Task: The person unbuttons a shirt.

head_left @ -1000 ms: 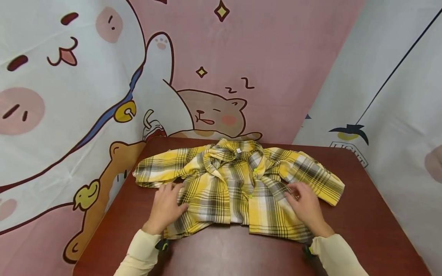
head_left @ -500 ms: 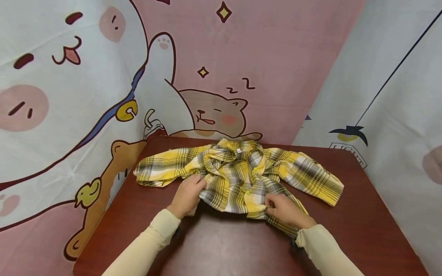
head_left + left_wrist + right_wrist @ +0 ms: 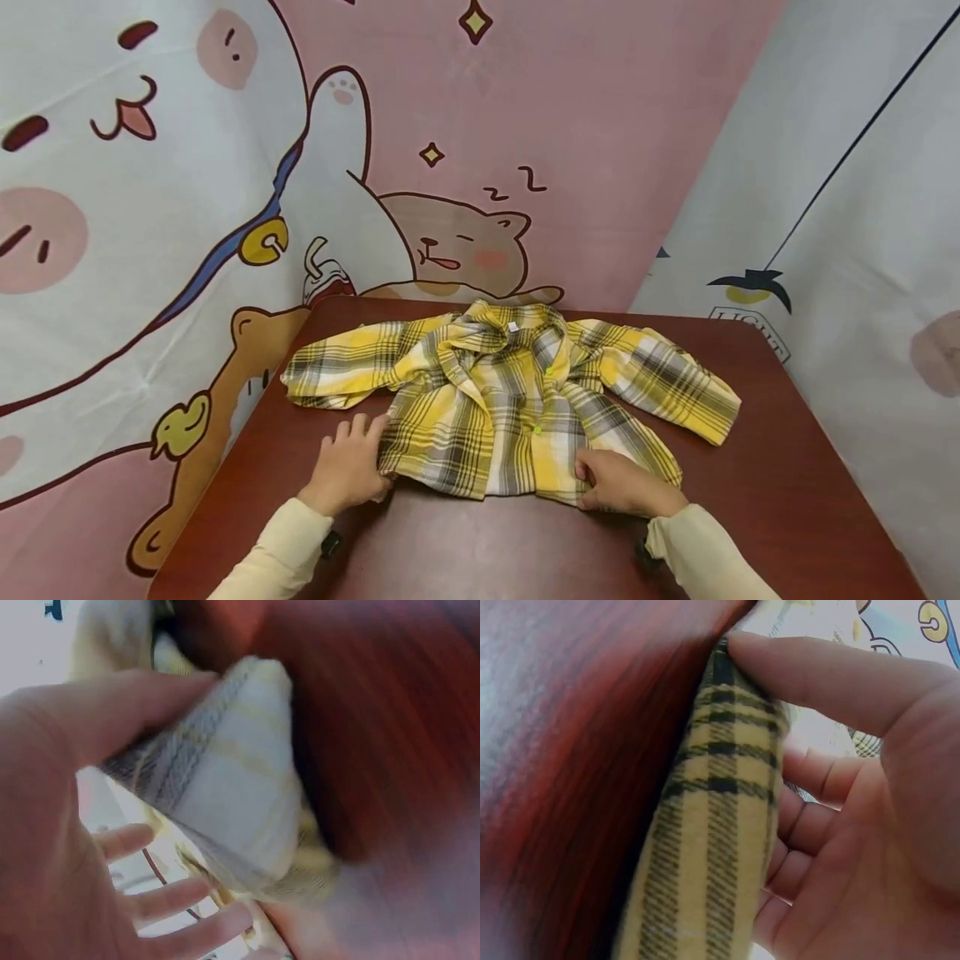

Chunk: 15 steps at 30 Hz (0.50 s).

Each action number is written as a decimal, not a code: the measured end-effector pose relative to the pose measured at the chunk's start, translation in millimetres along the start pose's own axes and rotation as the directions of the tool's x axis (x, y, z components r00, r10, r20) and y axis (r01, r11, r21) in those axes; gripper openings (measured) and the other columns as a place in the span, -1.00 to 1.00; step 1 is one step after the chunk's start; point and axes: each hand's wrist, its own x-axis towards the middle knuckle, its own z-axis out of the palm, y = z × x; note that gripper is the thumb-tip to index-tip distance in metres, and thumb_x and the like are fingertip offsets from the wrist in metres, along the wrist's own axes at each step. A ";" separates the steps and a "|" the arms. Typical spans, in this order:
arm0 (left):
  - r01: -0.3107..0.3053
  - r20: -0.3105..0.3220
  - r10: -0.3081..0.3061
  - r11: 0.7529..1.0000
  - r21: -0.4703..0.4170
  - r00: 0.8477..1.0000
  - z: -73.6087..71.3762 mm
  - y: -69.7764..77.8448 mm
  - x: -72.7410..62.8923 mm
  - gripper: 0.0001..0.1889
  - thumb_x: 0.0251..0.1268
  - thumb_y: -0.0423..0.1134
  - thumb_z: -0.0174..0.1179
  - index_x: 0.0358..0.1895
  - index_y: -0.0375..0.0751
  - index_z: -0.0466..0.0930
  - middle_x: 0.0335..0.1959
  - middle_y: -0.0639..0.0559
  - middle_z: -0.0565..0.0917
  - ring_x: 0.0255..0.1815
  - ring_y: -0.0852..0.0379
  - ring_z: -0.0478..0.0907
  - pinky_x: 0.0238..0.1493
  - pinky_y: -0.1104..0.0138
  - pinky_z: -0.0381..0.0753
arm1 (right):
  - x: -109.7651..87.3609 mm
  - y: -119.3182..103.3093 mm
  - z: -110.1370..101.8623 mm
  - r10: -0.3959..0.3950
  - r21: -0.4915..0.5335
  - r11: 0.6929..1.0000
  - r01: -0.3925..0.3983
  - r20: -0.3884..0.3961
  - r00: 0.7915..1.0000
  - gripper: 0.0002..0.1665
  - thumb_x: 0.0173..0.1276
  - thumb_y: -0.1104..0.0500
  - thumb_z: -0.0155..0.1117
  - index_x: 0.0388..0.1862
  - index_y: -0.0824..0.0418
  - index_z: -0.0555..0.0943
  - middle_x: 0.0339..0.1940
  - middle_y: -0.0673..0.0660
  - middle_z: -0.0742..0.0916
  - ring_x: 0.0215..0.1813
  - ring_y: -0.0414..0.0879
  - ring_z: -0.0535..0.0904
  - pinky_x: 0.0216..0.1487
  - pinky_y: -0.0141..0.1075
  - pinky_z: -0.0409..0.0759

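A yellow, grey and white plaid shirt (image 3: 450, 417) lies front-up on the table, collar away from me, sleeves spread out to both sides. At its lower left corner is my left hand (image 3: 348, 462), several fingers spread while the thumb lies on a raised hem corner (image 3: 240, 765) in the left wrist view. The index finger seems hidden behind that cloth. My right hand (image 3: 618, 483) pinches the lower right hem, its thumb over a fold (image 3: 720, 765) and fingers curled behind it in the right wrist view. Green buttons (image 3: 537, 431) run down the shirt's front.
The dark red wooden table (image 3: 465, 550) reaches back to a wall hanging (image 3: 600, 125) with cartoon animals. A light curtain (image 3: 862, 208) hangs on the right. Cream sleeves (image 3: 288, 537) cover both forearms.
Both hands took hold of the hem and drew it inward and up, bunching the front. Since then the left hand has moved left and the front has spread down nearly flat again.
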 end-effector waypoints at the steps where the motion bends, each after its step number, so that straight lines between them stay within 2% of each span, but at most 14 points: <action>1: 0.023 0.025 -0.022 0.999 -0.030 0.999 -1.3 -3.6 -0.4 -0.11 -0.30 -0.08 0.56 0.26 -0.16 0.37 -0.02 -0.18 0.43 -0.11 -0.18 0.45 -0.25 -0.05 0.47 | 0.3 0.5 -0.3 -0.004 -0.008 1.000 0.004 -0.005 1.000 -0.56 0.07 0.09 0.57 -0.39 0.11 0.40 -0.58 -0.06 0.44 -0.54 -0.20 0.31 -0.48 -0.30 0.28; 2: 0.023 0.033 -0.021 0.998 -0.061 0.999 -2.1 -6.9 -0.1 -0.21 -0.26 -0.19 0.54 0.19 -0.18 0.40 -0.09 -0.15 0.44 -0.19 -0.15 0.48 -0.29 -0.01 0.49 | 0.8 1.2 -0.6 -0.009 -0.011 1.000 0.009 -0.005 1.000 -0.56 0.08 0.10 0.57 -0.39 0.11 0.40 -0.59 -0.06 0.43 -0.54 -0.20 0.30 -0.48 -0.30 0.27; 4: -0.044 -0.012 0.043 0.994 -0.104 0.999 -2.2 -12.6 2.4 -0.39 -0.25 -0.43 0.46 0.02 -0.22 0.46 -0.24 -0.10 0.46 -0.34 -0.08 0.50 -0.40 0.08 0.51 | 1.6 2.3 -1.0 -0.019 -0.015 1.000 0.019 -0.011 1.000 -0.56 0.06 0.10 0.57 -0.40 0.12 0.40 -0.59 -0.07 0.42 -0.53 -0.21 0.30 -0.48 -0.30 0.27; 5: -0.098 -0.070 0.090 0.989 -0.113 0.993 -2.1 -14.7 3.9 -0.45 -0.28 -0.52 0.40 -0.05 -0.22 0.49 -0.30 -0.06 0.44 -0.40 -0.02 0.49 -0.45 0.13 0.49 | 2.2 3.0 -0.9 -0.023 -0.012 1.000 0.022 -0.010 1.000 -0.56 0.06 0.10 0.57 -0.40 0.12 0.40 -0.59 -0.08 0.41 -0.53 -0.21 0.29 -0.48 -0.30 0.27; 6: -0.159 -0.148 0.142 0.981 -0.110 0.979 -2.2 -16.8 5.7 -0.50 -0.31 -0.59 0.34 -0.14 -0.21 0.51 -0.35 -0.02 0.42 -0.44 0.02 0.46 -0.48 0.17 0.46 | 2.7 3.3 -0.9 -0.022 -0.005 1.000 0.022 -0.008 1.000 -0.57 0.06 0.10 0.56 -0.41 0.11 0.40 -0.59 -0.08 0.41 -0.53 -0.21 0.29 -0.48 -0.31 0.27; 7: -0.220 -0.238 0.193 0.971 -0.091 0.952 -3.0 -18.4 7.5 -0.54 -0.32 -0.63 0.29 -0.21 -0.21 0.52 -0.39 0.01 0.41 -0.46 0.04 0.43 -0.49 0.19 0.44 | 3.5 4.0 -0.5 -0.023 -0.002 1.000 0.023 -0.007 1.000 -0.57 0.06 0.09 0.56 -0.41 0.11 0.41 -0.60 -0.09 0.41 -0.53 -0.21 0.29 -0.47 -0.31 0.27; 8: -0.272 -0.326 0.239 0.960 -0.058 0.915 -4.1 -19.8 9.1 -0.57 -0.34 -0.66 0.24 -0.27 -0.20 0.54 -0.42 0.02 0.39 -0.47 0.04 0.41 -0.49 0.19 0.42 | 4.1 4.4 -0.1 -0.020 0.004 1.000 0.020 -0.005 1.000 -0.58 0.07 0.09 0.56 -0.41 0.11 0.41 -0.60 -0.09 0.41 -0.53 -0.21 0.29 -0.47 -0.31 0.27; 9: -0.310 -0.393 0.277 0.950 -0.022 0.877 -6.0 -20.6 10.3 -0.58 -0.35 -0.66 0.21 -0.29 -0.21 0.56 -0.43 0.01 0.38 -0.46 0.02 0.39 -0.49 0.18 0.40 | 4.3 4.7 0.4 -0.019 0.004 1.000 0.019 -0.010 1.000 -0.58 0.07 0.08 0.56 -0.41 0.10 0.41 -0.60 -0.09 0.41 -0.53 -0.22 0.29 -0.47 -0.31 0.28; 10: -0.334 -0.426 0.305 0.943 0.009 0.852 -8.4 -21.0 10.7 -0.59 -0.35 -0.66 0.19 -0.31 -0.20 0.57 -0.44 0.00 0.38 -0.45 -0.01 0.39 -0.47 0.16 0.41 | 4.7 5.0 0.9 -0.016 0.007 1.000 0.016 -0.009 1.000 -0.58 0.08 0.07 0.55 -0.41 0.10 0.41 -0.60 -0.09 0.41 -0.53 -0.21 0.29 -0.47 -0.31 0.28; 11: -0.344 -0.417 0.327 0.938 0.036 0.848 -11.3 -20.7 10.1 -0.61 -0.34 -0.64 0.18 -0.32 -0.19 0.58 -0.43 -0.01 0.40 -0.43 -0.03 0.39 -0.44 0.13 0.42 | 4.8 5.1 1.4 -0.015 0.008 1.000 0.015 -0.009 1.000 -0.59 0.10 0.07 0.54 -0.42 0.10 0.41 -0.60 -0.09 0.42 -0.53 -0.21 0.30 -0.47 -0.31 0.28; 12: -0.350 -0.364 0.343 0.935 0.051 0.866 -14.0 -20.2 8.6 -0.62 -0.33 -0.62 0.21 -0.32 -0.17 0.60 -0.42 -0.01 0.44 -0.40 -0.04 0.42 -0.41 0.11 0.45 | 4.7 4.8 1.7 -0.018 0.003 1.000 0.018 -0.010 1.000 -0.60 0.10 0.07 0.54 -0.42 0.09 0.41 -0.59 -0.09 0.43 -0.53 -0.21 0.30 -0.47 -0.30 0.28; 13: -0.350 -0.265 0.347 0.936 0.040 0.899 -17.1 -18.9 6.4 -0.60 -0.31 -0.59 0.25 -0.26 -0.19 0.64 -0.38 -0.02 0.49 -0.35 -0.06 0.46 -0.36 0.09 0.47 | 4.5 4.4 2.0 -0.022 -0.007 1.000 0.022 -0.011 1.000 -0.60 0.11 0.07 0.54 -0.43 0.09 0.42 -0.59 -0.09 0.43 -0.53 -0.21 0.30 -0.47 -0.30 0.29; 14: -0.343 -0.139 0.341 0.939 0.015 0.930 -20.0 -17.5 3.6 -0.60 -0.30 -0.56 0.29 -0.23 -0.17 0.65 -0.37 -0.01 0.52 -0.33 -0.05 0.49 -0.34 0.08 0.49 | 4.0 3.3 2.0 -0.025 -0.010 1.000 0.025 -0.006 1.000 -0.62 0.12 0.08 0.53 -0.44 0.09 0.42 -0.58 -0.09 0.45 -0.53 -0.21 0.31 -0.47 -0.30 0.29; 15: -0.322 -0.003 0.322 0.946 -0.029 0.947 -23.0 -15.0 0.6 -0.61 -0.30 -0.51 0.35 -0.24 -0.15 0.66 -0.37 0.01 0.55 -0.32 -0.03 0.51 -0.33 0.08 0.50 | 3.6 1.9 1.7 -0.028 -0.014 1.000 0.028 0.001 1.000 -0.63 0.13 0.09 0.52 -0.44 0.09 0.43 -0.58 -0.09 0.45 -0.53 -0.21 0.31 -0.47 -0.30 0.29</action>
